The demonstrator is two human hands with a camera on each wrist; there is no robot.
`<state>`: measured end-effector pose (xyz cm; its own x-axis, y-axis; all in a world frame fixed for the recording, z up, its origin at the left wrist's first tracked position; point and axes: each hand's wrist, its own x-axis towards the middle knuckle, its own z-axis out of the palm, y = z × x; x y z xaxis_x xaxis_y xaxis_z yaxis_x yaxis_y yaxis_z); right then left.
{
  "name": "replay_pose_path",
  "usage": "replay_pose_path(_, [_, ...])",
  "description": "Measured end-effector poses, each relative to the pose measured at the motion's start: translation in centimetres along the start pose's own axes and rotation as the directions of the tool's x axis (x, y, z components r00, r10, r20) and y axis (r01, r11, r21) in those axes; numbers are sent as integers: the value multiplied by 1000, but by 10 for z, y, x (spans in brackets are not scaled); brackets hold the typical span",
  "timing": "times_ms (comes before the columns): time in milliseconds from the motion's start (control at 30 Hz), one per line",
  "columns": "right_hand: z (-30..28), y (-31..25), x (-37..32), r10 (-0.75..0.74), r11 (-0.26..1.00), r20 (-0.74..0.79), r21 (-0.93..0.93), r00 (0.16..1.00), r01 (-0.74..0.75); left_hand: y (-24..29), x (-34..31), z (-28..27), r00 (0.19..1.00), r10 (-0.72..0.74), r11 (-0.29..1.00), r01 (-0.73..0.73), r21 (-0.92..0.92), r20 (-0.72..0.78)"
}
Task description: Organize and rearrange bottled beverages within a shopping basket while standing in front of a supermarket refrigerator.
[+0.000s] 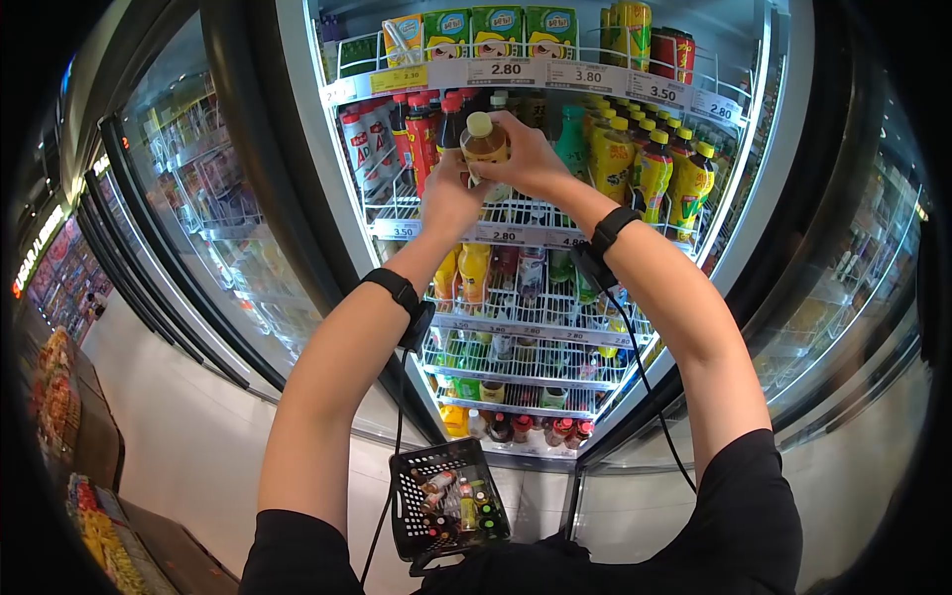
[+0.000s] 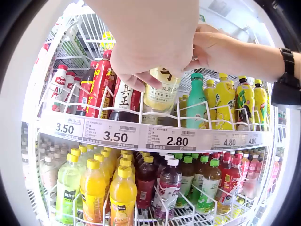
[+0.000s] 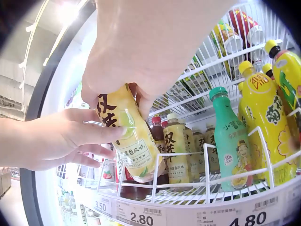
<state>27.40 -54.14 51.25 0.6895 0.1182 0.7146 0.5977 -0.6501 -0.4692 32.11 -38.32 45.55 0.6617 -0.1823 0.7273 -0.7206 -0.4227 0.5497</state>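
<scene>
A bottle with a pale yellow label and yellowish cap (image 1: 485,144) is held at the upper drink shelf. My right hand (image 1: 533,159) grips it around its upper part, fingers curled. My left hand (image 1: 454,193) is at its lower left side; in the right wrist view the left hand's (image 3: 70,139) fingers are fairly straight, with fingertips touching the label. The bottle (image 3: 129,134) tilts in front of the wire rail, above the 2.80 tag. Similar bottles (image 3: 176,153) stand behind it, beside a green bottle (image 3: 230,141). In the left wrist view the label (image 2: 162,89) shows below the hands.
Red bottles (image 2: 99,84) stand left of the held bottle, yellow bottles (image 1: 613,159) on the right. A wire rail with price tags (image 2: 113,134) runs along the shelf front. Lower shelves hold more drinks. A black basket (image 1: 402,516) with several bottles sits on the floor. Glass doors flank the opening.
</scene>
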Motion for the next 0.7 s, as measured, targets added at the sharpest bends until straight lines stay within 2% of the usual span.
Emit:
replay_pose_path(33, [1,9,1,-15,1000,25,8,1000,15,-1,2,-1,1000,0,1000,0,5,-1])
replay_pose_path(100, [4,27,6,-31,999,46,19,998,30,-4,6,-1,996,-29,988,16,150,87])
replay_pose_path(300, [7,62,32,-53,997,64,-43,997,56,-4,15,14,988,-123,917,77,391,93])
replay_pose_path(367, [14,72,43,-114,922,29,-368,993,117,-2,21,20,984,-148,909,98,404,95])
replay_pose_path(433, [18,74,51,-70,943,-11,-326,998,62,-5,22,26,979,-179,900,123,419,99])
replay_pose_path(467, [20,76,52,-25,960,-47,-281,999,10,-7,21,28,987,-158,926,138,352,29])
replay_pose_path(500, [19,74,51,-20,960,-47,-279,999,7,-10,20,30,989,-142,947,148,284,-43])
replay_pose_path(567, [15,72,52,55,952,2,-302,998,-52,-17,20,34,991,-117,948,132,290,-66])
replay_pose_path(600, [18,78,53,60,952,1,-302,998,-57,-16,20,36,992,-89,949,112,296,-89])
replay_pose_path(633, [24,82,54,16,925,-59,-378,998,-37,-14,21,37,992,-91,949,112,296,-85])
replay_pose_path(667, [28,87,54,-31,892,-111,-452,993,-22,-13,22,38,991,-112,927,133,350,-79])
replay_pose_path(700, [28,89,54,-25,892,-108,-451,994,-27,-11,22,39,988,-135,902,154,403,-74])
